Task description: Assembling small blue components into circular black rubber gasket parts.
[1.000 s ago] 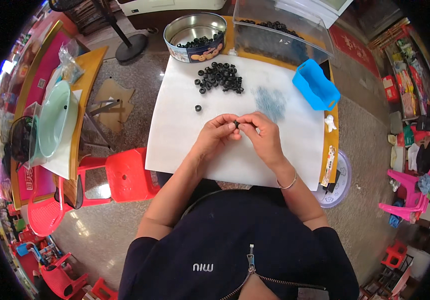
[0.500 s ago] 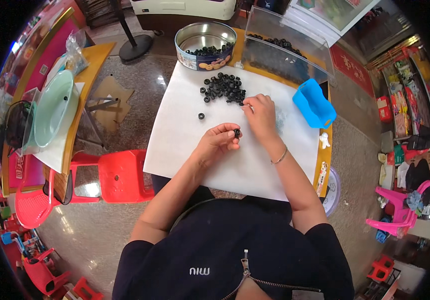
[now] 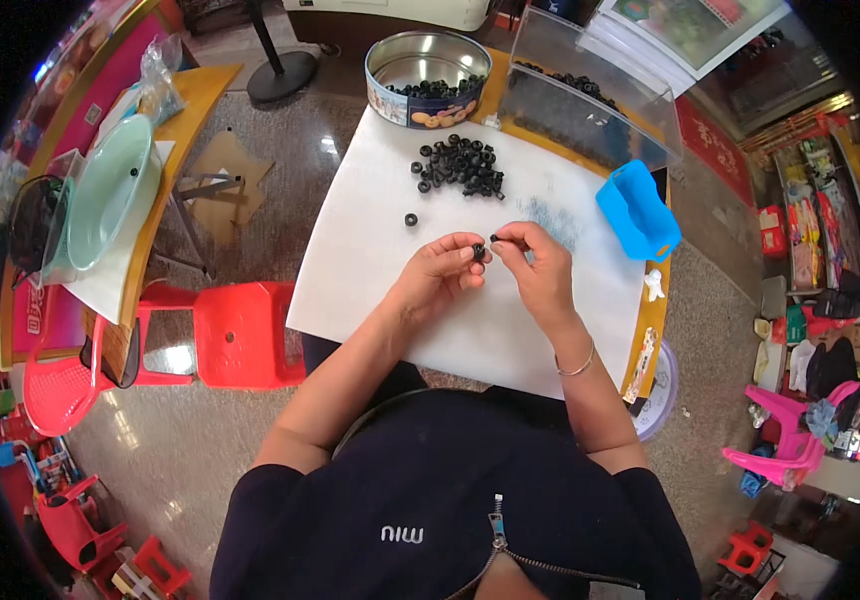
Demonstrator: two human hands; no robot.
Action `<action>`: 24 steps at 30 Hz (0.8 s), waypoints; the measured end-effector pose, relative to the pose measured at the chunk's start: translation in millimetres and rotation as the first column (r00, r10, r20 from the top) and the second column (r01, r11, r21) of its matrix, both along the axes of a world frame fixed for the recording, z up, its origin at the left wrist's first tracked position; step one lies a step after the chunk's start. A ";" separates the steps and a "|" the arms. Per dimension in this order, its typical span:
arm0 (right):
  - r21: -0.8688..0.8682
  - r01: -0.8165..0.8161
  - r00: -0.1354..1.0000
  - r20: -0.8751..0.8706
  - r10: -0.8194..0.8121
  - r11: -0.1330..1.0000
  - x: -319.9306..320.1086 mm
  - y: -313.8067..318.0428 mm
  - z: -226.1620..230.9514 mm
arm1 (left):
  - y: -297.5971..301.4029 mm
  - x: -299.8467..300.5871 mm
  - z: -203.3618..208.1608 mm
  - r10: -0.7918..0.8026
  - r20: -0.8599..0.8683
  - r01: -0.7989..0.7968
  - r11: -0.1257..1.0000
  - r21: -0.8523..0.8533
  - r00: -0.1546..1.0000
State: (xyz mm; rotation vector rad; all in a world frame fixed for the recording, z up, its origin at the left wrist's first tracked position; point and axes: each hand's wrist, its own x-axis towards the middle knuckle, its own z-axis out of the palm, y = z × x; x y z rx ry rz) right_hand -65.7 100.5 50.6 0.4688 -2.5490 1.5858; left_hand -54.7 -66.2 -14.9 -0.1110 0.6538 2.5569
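Over the white sheet on the table, my left hand pinches a small black ring-shaped part between thumb and fingers. Close beside it, my right hand holds a tiny black piece at its fingertips; its exact kind is too small to make out. The two pieces are a short gap apart. Beyond my hands lies a loose pile of black parts, some round with a hole, others smaller. One single black ring sits apart, left of the pile.
A round tin with black parts stands at the table's far edge, beside a clear plastic bin holding more. A blue container is at the right. Left are a red stool and a side table with a green basin.
My right hand has come back from the pile toward my left hand, now with a tiny black piece in its fingertips. My left hand keeps its ring-shaped part. The view has shifted slightly.
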 end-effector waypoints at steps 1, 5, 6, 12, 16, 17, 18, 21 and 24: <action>-0.009 -0.010 0.999 -0.032 0.010 1.000 4.1 0.5 -1.5 | 0.7 -0.4 1.4 -0.005 -0.001 0.005 1.000 -0.006 1.000; -0.023 -0.037 0.990 -0.137 0.034 0.999 13.2 -1.1 -4.0 | 0.4 0.7 -2.6 -0.028 -0.008 0.028 0.997 -0.075 1.000; -0.019 -0.039 0.987 -0.157 0.036 0.999 14.0 -2.0 -3.2 | 0.5 0.3 -2.2 -0.034 -0.007 0.033 0.996 -0.079 0.999; -0.026 -0.051 0.988 -0.147 0.047 0.998 16.7 -2.9 -0.9 | 1.1 0.0 -1.8 -0.041 -0.015 0.040 0.996 -0.082 0.999; -0.043 -0.047 0.992 -0.117 0.042 0.998 16.9 -3.0 1.6 | 1.5 -0.3 -3.2 -0.038 -0.018 0.036 0.996 -0.079 0.999; -0.041 -0.032 0.995 -0.098 0.028 0.999 17.3 -2.9 2.3 | 1.3 -0.3 -4.2 -0.040 -0.023 0.038 0.996 -0.077 0.999; -0.039 -0.016 0.997 -0.078 0.013 0.999 17.2 -3.0 2.5 | 1.3 -0.3 -3.9 -0.039 -0.019 0.037 0.996 -0.080 0.999; -0.034 -0.040 0.996 -0.087 0.037 0.999 14.8 0.0 -2.1 | 1.2 -0.4 -2.5 -0.037 -0.010 0.036 0.996 -0.087 0.999; -0.022 -0.045 0.995 -0.093 0.043 0.999 14.4 0.3 -0.7 | 1.3 -0.3 -1.8 -0.042 -0.008 0.041 0.995 -0.090 0.999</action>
